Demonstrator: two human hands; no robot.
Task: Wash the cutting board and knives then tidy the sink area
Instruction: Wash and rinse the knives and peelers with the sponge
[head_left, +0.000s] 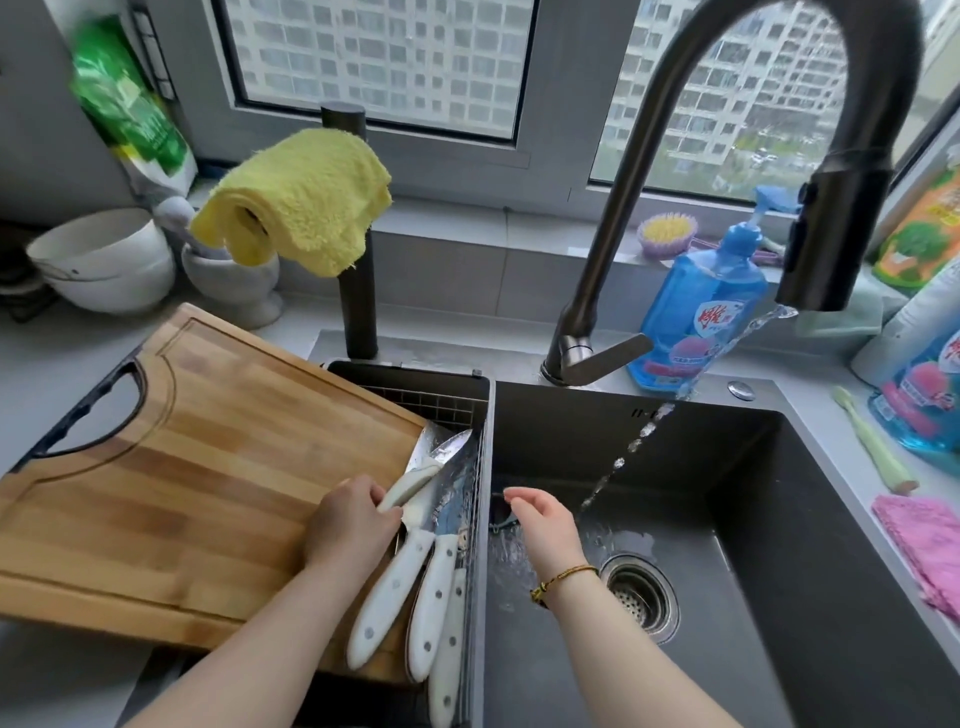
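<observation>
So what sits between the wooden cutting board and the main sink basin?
Head view: a wire drain basket holding white-handled knives lies between cutting board and sink basin; the left hand grips one knife.

The rectangular wooden cutting board (208, 457) is striped in bands of honey, tan and darker brown, with a black rim round its handle cut-out. The white-handled steel knives (387, 597) have small grey rivets dotted along each handle, and their blades are silver. The deep stone-like sink (779, 519) is charcoal grey and the arched metal faucet (831, 234) is matt black. The fluffy terry cloth (306, 202) is lemon yellow. The folded ribbed cloth (924, 545) on the pale grey table (52, 353) is pink. The plastic dish-soap bottle (696, 312) is clear blue with a red, white and pink label. The stacked ceramic bowls (104, 260) are white. The thin bracelet (563, 579) is gold with a dark knot.
</observation>
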